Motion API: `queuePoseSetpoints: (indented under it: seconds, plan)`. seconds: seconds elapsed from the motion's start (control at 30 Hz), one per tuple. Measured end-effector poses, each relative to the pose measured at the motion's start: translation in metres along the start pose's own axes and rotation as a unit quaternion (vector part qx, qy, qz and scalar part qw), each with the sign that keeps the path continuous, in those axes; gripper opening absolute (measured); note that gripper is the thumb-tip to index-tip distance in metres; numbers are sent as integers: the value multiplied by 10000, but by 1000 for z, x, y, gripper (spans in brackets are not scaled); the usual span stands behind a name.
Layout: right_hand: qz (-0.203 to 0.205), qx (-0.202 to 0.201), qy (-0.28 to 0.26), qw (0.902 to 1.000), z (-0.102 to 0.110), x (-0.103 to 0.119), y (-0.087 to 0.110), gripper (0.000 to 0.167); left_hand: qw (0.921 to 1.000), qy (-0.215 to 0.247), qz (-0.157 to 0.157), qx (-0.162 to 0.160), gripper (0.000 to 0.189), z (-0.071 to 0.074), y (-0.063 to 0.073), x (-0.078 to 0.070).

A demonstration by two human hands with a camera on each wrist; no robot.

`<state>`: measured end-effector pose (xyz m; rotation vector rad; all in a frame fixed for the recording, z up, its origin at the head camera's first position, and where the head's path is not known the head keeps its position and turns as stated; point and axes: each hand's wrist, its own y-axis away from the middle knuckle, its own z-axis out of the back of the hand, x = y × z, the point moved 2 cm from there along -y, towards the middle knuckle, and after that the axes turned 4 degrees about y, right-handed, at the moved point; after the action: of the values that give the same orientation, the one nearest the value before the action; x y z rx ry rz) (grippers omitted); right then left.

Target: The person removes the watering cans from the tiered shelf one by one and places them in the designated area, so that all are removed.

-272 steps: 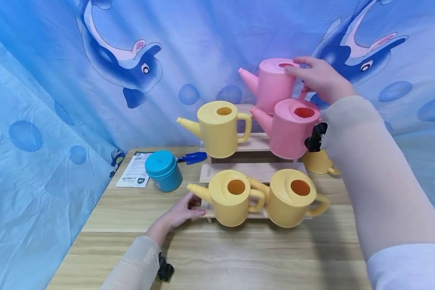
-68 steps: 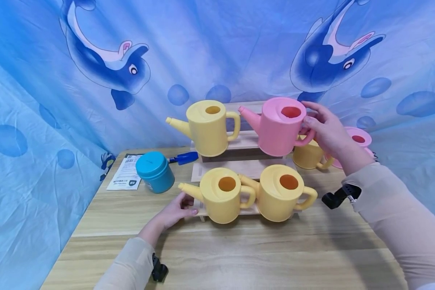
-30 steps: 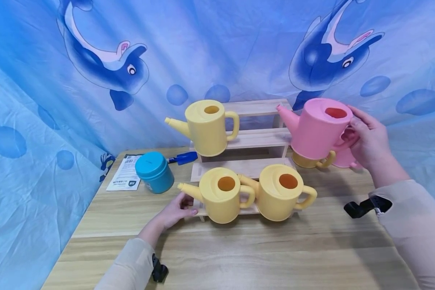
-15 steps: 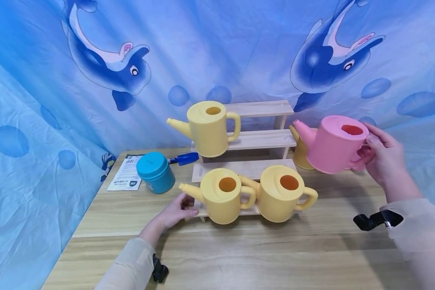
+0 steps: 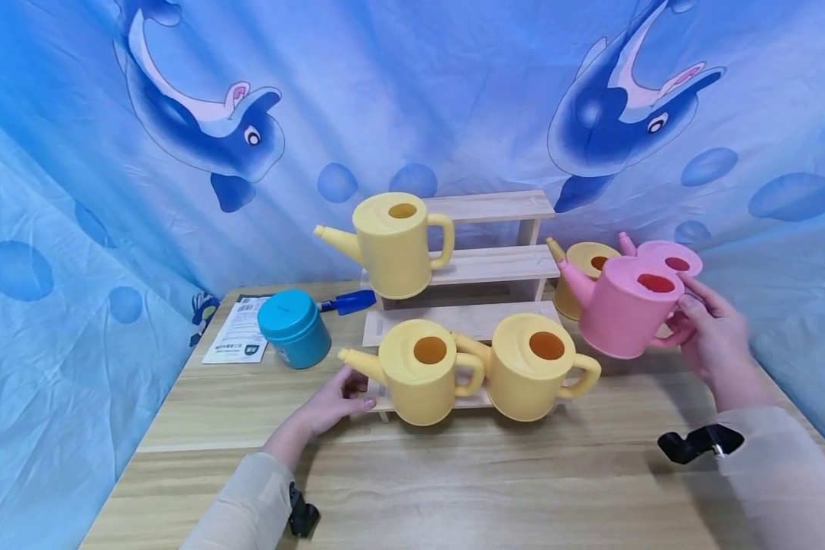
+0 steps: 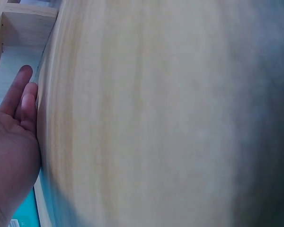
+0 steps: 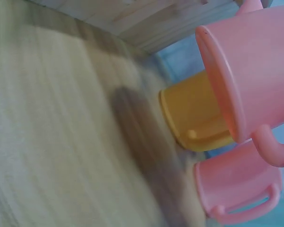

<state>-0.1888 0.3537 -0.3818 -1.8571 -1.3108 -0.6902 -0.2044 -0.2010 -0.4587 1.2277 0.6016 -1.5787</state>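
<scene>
My right hand (image 5: 718, 336) grips the handle of a pink watering can (image 5: 629, 309), held upright above the table at the right. In the right wrist view, this can's base (image 7: 222, 85) hangs clear of the tabletop. Behind it stand a yellow watering can (image 5: 571, 294) and a second pink watering can (image 5: 663, 252), both partly hidden. My left hand (image 5: 330, 401) holds the left end of the tiered wooden stand's (image 5: 491, 263) lowest step between thumb and fingers. On the stand are three yellow watering cans: one higher on the left (image 5: 395, 252), and two (image 5: 419, 389) (image 5: 525, 382) on the lowest step.
A turquoise lidded tub (image 5: 294, 328) stands left of the stand, beside a blue hand shovel (image 5: 351, 302) and a printed packet (image 5: 237, 332). The wooden tabletop (image 5: 440, 489) stretches out in front. A blue dolphin-print curtain (image 5: 412, 92) hangs behind.
One pink can now stands on the table at the right. My right hand has taken the other pink can off the stand, moving it right, then down. The left hand stays put.
</scene>
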Motion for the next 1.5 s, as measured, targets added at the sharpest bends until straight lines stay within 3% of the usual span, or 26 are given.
queuePoseSetpoints:
  seconds: [0.23, 0.4, 0.53, 0.87, 1.07, 1.3, 1.5]
  plan:
    - [-124, -97, 309, 9994, 7, -14, 4, 38, 10000, 8, -2, -4, 59, 1, 0, 0]
    - [-378, -484, 1094, 9921, 10, -22, 8, 37, 10000, -6, -22, 15, 59, 0, 1, -1]
    - [-573, -553, 1610, 9837, 13, -28, 11, 41, 10000, -57, -39, 25, 58, 0, 1, 0]
    - [-592, -597, 1842, 9793, 25, -37, 14, 47, 9999, -128, 2, -27, 60, 0, 2, -1]
    - [-720, -419, 2467, 9655, 28, -39, 15, 56, 10000, -79, 25, -34, 59, 0, 1, 0]
    - [-356, -161, 2372, 9707, 28, -45, 15, 52, 10000, -59, 56, -19, 57, 0, 1, 1]
    - [-544, -153, 2688, 9615, 29, -46, 17, 56, 10000, -3, 73, 16, 57, -1, 4, -9]
